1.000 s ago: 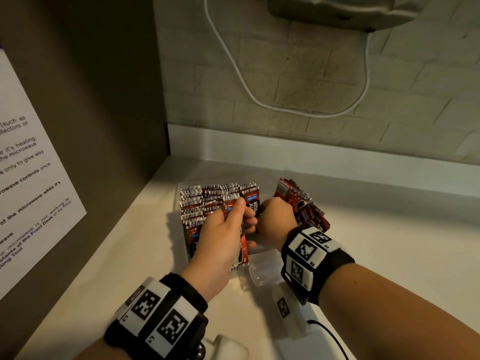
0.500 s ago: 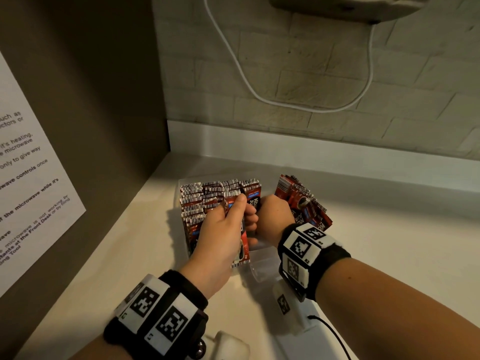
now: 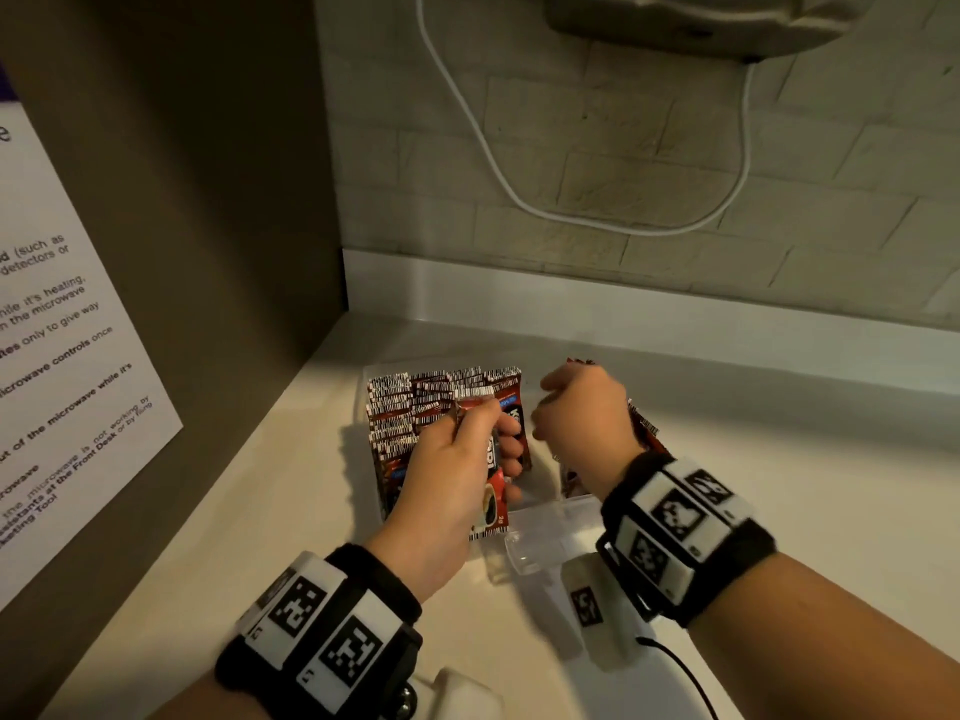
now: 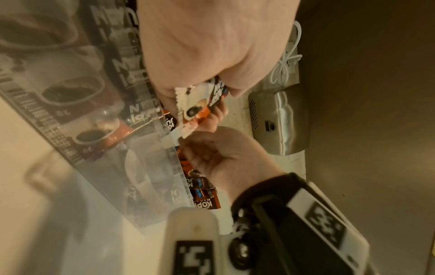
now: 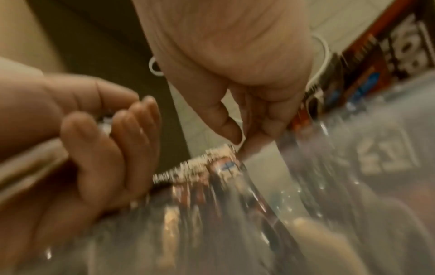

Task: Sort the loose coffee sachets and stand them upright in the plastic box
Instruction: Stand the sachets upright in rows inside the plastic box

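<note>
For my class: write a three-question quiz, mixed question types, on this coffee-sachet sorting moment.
1. True or false: the left hand grips a red coffee sachet.
2. Where do the sorted sachets stand? A) in the clear plastic box B) on the white wall cable C) on the printed paper notice
3. Complete: the right hand, fingers curled, holds ____.

Key: 1 true; 2 A; 3 nothing
</note>
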